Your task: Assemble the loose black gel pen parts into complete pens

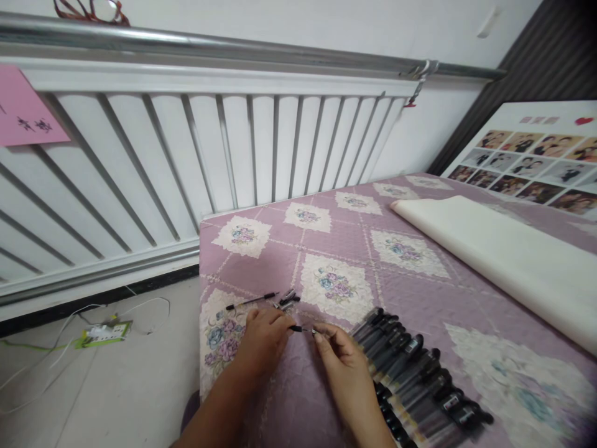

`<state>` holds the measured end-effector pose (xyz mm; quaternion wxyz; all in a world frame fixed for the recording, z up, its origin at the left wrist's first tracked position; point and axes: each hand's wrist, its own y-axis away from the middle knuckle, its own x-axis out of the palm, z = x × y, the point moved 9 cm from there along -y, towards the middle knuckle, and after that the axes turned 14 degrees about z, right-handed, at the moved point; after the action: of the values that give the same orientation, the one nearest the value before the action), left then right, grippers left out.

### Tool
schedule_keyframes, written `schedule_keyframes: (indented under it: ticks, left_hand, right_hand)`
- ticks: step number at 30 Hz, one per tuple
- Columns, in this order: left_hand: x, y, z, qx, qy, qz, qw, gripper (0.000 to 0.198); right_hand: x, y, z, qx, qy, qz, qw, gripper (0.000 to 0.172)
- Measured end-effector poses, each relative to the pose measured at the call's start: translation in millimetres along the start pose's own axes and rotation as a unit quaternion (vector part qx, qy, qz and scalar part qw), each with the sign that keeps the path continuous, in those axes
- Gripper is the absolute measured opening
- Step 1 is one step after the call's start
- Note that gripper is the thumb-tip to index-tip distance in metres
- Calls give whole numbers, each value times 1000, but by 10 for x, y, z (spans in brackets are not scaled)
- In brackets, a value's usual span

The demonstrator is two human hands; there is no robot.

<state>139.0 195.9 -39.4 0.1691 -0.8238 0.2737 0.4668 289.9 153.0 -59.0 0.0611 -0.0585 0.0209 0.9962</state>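
Observation:
My left hand (267, 339) is closed around a pen (295, 328), whose black grip and thin point stick out to the right past the fingers. Facing it, my right hand (344, 367) pinches a small pale piece (313, 331) at its fingertips, too small to name. A narrow gap shows between the pen's point and that piece. Just beyond my left hand lie a slim black-ended pen part (252, 301) and a little heap of black and clear pen pieces (288, 300). To the right of my right hand, many capped black pens (410, 367) lie side by side in a slanted row.
A purple flowered quilted cover (336, 246) spreads under everything. Folded cream cloth (494, 261) lies at the right, before a photo board (532, 155). The white radiator (261, 143) stands behind. A power strip (105, 334) with cables is on the floor at left.

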Motion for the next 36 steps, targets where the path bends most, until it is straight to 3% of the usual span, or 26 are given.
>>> schedule_keyframes:
  ticks: [21, 36]
  left_hand:
    - [18, 23, -29, 37, 23, -7, 999, 23]
    - [64, 20, -40, 54, 20, 4, 998, 23]
  right_hand:
    - [103, 24, 256, -105, 118, 43, 987, 14]
    - [118, 20, 293, -120, 163, 69, 977, 15]
